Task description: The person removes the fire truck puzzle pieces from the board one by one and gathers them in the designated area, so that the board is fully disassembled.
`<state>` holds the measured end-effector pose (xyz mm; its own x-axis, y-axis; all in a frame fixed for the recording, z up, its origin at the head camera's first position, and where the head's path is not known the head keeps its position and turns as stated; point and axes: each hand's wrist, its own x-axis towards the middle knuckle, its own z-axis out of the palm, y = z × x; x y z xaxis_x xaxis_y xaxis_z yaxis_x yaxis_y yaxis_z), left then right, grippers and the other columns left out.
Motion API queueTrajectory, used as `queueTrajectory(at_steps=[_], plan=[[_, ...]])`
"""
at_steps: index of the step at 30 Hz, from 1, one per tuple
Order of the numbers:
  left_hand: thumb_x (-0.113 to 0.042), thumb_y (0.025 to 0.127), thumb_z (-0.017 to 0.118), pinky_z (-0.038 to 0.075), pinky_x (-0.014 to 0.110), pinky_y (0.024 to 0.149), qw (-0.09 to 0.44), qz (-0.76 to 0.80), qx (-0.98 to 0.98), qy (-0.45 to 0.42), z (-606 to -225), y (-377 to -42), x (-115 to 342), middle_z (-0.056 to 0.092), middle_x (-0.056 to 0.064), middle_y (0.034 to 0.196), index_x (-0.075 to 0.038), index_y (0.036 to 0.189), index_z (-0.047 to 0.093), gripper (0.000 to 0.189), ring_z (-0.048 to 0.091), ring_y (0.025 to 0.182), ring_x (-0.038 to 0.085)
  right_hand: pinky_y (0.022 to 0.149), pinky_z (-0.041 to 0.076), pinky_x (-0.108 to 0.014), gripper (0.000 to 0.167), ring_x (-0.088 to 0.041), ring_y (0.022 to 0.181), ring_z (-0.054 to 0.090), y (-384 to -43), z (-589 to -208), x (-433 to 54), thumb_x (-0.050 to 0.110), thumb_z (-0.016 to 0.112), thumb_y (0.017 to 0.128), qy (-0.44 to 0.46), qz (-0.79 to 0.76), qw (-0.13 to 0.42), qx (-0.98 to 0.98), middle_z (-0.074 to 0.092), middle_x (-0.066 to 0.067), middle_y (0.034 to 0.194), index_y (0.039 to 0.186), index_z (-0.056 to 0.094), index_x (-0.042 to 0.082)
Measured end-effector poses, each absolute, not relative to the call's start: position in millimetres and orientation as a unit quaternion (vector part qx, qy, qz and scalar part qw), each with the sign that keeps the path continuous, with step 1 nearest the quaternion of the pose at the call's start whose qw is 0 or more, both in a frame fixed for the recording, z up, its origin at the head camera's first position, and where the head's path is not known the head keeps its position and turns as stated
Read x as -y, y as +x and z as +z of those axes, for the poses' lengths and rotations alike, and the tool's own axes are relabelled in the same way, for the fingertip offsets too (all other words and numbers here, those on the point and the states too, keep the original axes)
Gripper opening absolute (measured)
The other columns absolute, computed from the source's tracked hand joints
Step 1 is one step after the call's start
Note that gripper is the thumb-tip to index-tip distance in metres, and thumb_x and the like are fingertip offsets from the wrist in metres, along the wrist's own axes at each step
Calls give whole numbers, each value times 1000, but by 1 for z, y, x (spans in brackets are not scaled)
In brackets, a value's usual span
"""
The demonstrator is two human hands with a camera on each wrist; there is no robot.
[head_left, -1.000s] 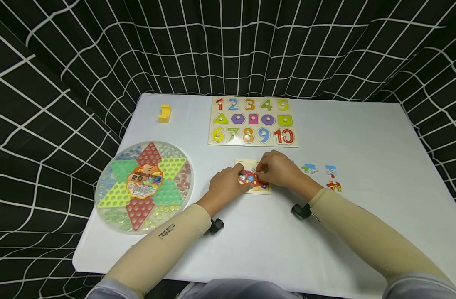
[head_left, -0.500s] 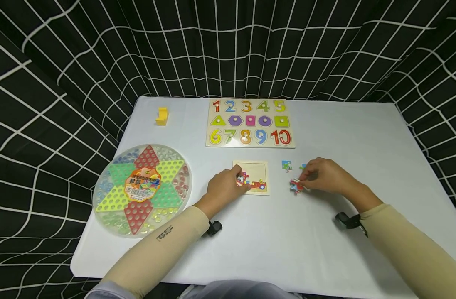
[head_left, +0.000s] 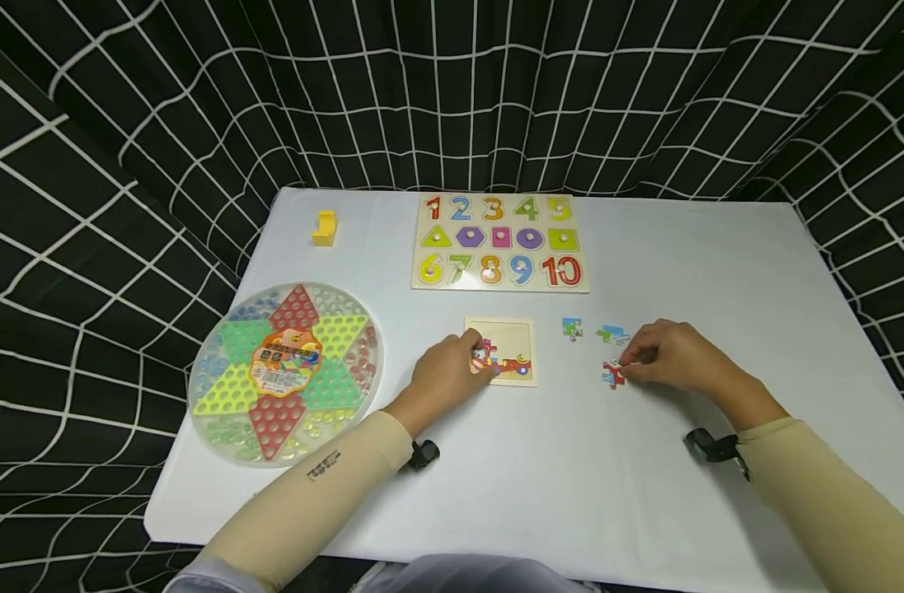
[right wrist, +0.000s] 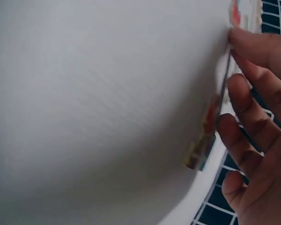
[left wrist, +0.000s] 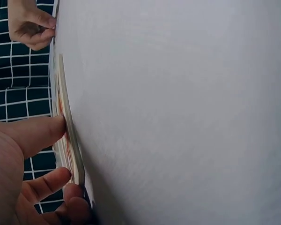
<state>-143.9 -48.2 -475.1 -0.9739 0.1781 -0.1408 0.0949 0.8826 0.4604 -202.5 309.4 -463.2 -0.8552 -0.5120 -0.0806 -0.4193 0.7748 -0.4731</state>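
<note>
My left hand (head_left: 446, 368) grips the left side of a small wooden jigsaw board (head_left: 521, 331), which lies on the table. Red vehicle pieces fill the lower part of the board, while its upper part shows bare wood. In the left wrist view, the thumb presses on the board's edge (left wrist: 74, 145) and other fingers curl at its corner. To the right, my right hand (head_left: 674, 354) pinches a red and blue jigsaw piece (head_left: 612, 375) between thumb and forefinger. Another jigsaw piece (right wrist: 203, 140) lies beneath that hand in the right wrist view.
Two blue and green jigsaw pieces, one at the left (head_left: 572, 328) and one beside the right hand (head_left: 611, 333), lie on the white table (head_left: 540, 469). A number peg board (head_left: 501, 222) is behind. On the left are a round Chinese checkers set (head_left: 321, 346) and a yellow block (head_left: 325, 228).
My right hand has moved from the board out to the right, carrying the red and blue jigsaw piece. My left hand has stayed on the board.
</note>
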Motion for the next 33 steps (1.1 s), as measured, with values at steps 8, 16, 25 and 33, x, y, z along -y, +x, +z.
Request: queueTrajectory(at_steps=[8,16,25,33], plan=[[-42,86,73,40,32,56,77,246,-964,65,-473,-138,52,51,-1,79,-20,100,58,30,50,64,17,65,43,-32,8,-14,75,51,-209,-449,-255,22,83,80,-276,-222,118,-928,61,10,77,80,74,21],[-39,83,77,41,31,56,49,269,-959,69,-472,-140,53,54,-3,73,-21,94,64,24,52,65,15,69,45,-33,9,-11,71,53,-210,-451,-153,21,80,82,-341,-198,80,-916,60,9,73,83,77,12],[-37,82,79,37,29,51,51,275,-958,63,-469,-139,54,52,-4,68,-22,84,64,22,49,61,14,66,44,-31,9,-13,69,52,-212,-452,-123,20,78,81,-332,-167,87,-924,58,8,69,80,76,12],[-38,82,78,39,30,53,73,262,-961,56,-472,-139,56,54,-3,73,-23,85,62,22,51,65,15,63,43,-30,7,-14,68,50,-211,-453,-122,18,76,75,-349,-178,54,-919,55,8,66,73,71,13]])
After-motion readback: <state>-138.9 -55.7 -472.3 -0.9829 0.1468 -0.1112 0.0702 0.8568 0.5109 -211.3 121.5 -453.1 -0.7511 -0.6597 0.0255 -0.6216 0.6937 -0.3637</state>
